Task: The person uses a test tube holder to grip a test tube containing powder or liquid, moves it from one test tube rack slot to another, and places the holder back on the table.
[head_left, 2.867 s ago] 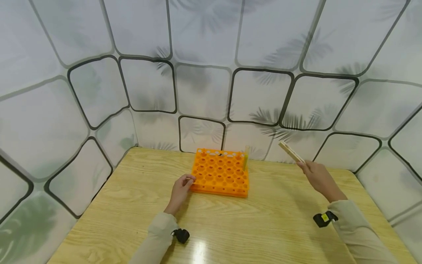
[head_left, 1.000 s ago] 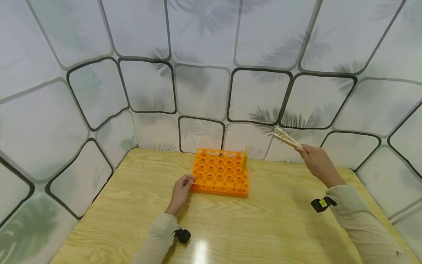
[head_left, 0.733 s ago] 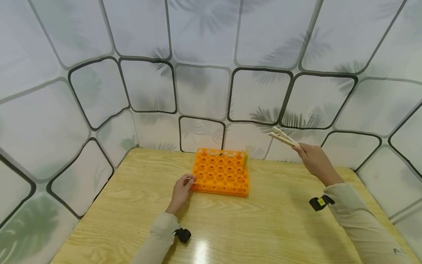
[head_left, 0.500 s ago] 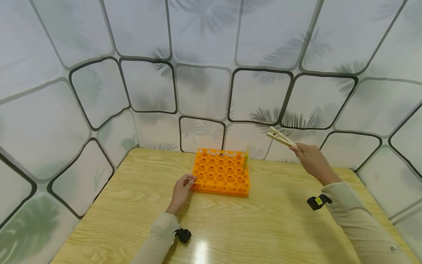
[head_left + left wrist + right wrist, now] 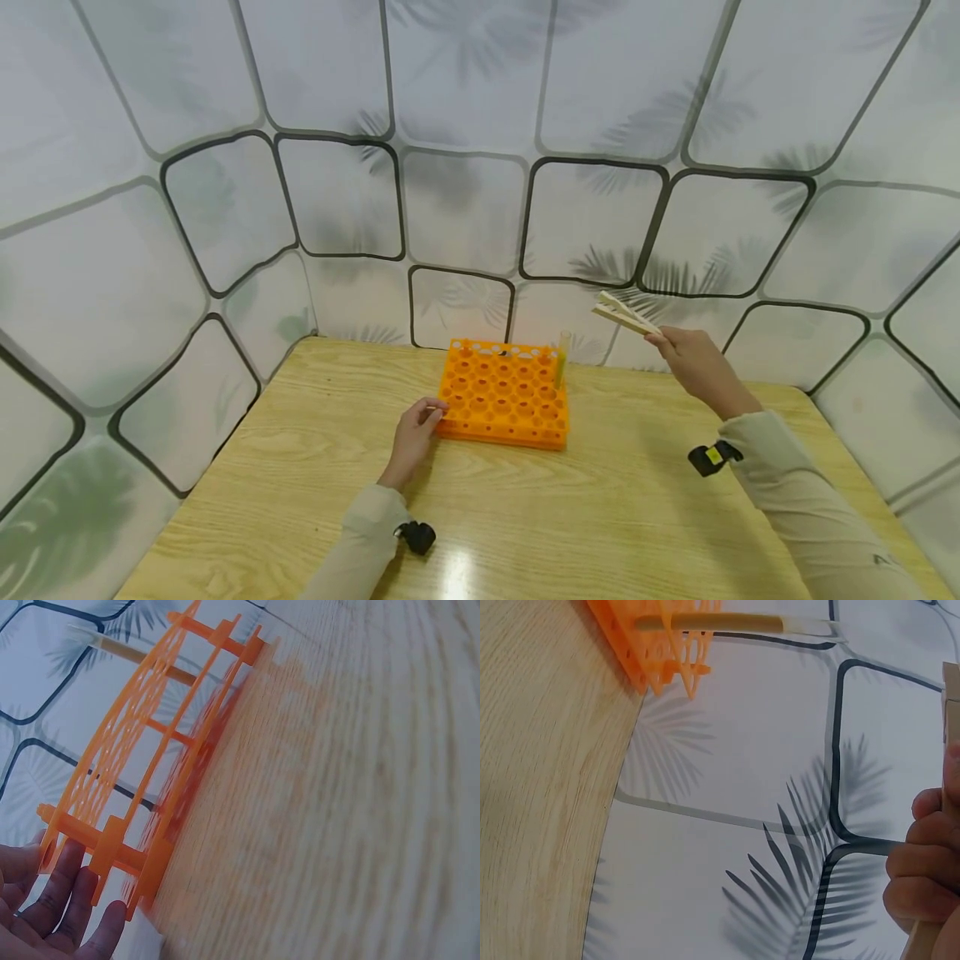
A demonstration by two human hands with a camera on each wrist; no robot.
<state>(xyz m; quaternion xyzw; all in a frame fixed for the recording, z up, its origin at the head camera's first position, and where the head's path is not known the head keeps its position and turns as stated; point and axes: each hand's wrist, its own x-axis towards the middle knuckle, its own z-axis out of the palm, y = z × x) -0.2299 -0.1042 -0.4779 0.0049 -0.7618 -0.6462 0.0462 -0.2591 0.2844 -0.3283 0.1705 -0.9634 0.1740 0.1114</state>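
Note:
An orange test tube rack [image 5: 498, 432] with rows of round holes stands on the table. One glass test tube [image 5: 561, 364] with yellow liquid is upright in its right side; the right wrist view shows the yellow tube [image 5: 735, 622] too. My left hand [image 5: 411, 435] grips the rack's front left corner, thumb and fingers around the corner post [image 5: 82, 831]. Raised above the table on the right, my right hand [image 5: 699, 368] holds a wooden test tube clamp [image 5: 625, 315] by its rear part. The clamp's front ends are spread, pointing left and up, apart from the tube.
The wood-grain table [image 5: 315, 450] ends at a patterned cloth wall [image 5: 465, 208] close behind the rack. A small black camera sits on each wrist, the left one [image 5: 417, 537] just above the table.
My right hand has carried the clamp leftward, nearer the test tube. The clamp's ends, together at first, have spread apart. My left hand and the rack have stayed in place.

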